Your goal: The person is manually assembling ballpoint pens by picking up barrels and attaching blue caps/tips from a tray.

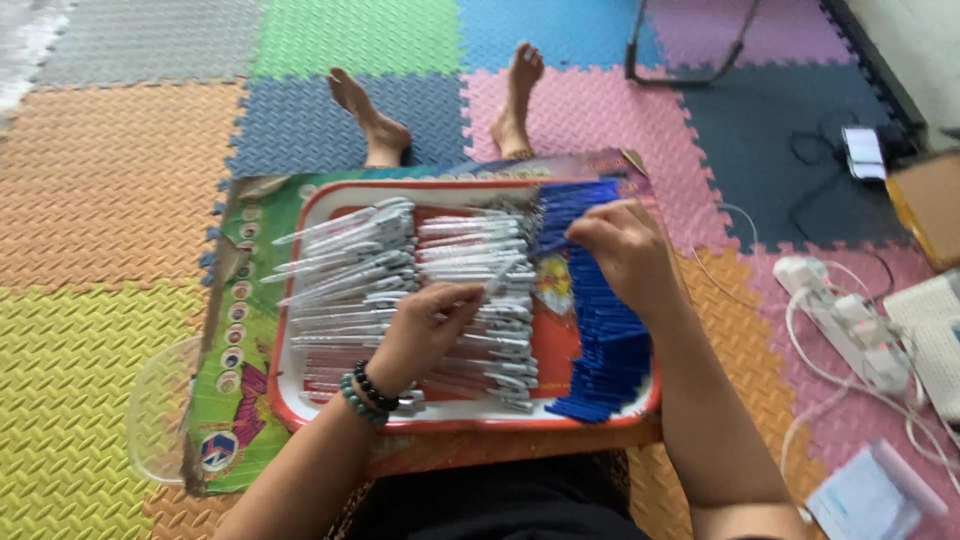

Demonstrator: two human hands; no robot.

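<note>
A red-and-white tray [300, 420] rests on my lap over a colourful printed board [235, 400]. Rows of several clear pen barrels [350, 265] fill its left and middle. A long pile of blue pen parts [605, 350] lies along its right side. My left hand [425, 325], with bead bracelets at the wrist, pinches one clear pen barrel [497, 283] above the rows. My right hand [625, 250] is closed on a thin blue part [550, 247] near the top of the blue pile, its tip pointing toward the clear barrel.
Coloured foam floor tiles [110, 180] surround me; my bare feet [375, 125] stretch beyond the tray. A white power strip with cables [845, 325] lies at right, a cardboard box [930, 205] beyond it, a clear plastic lid [160, 410] at left, a blue-white packet [870, 500] lower right.
</note>
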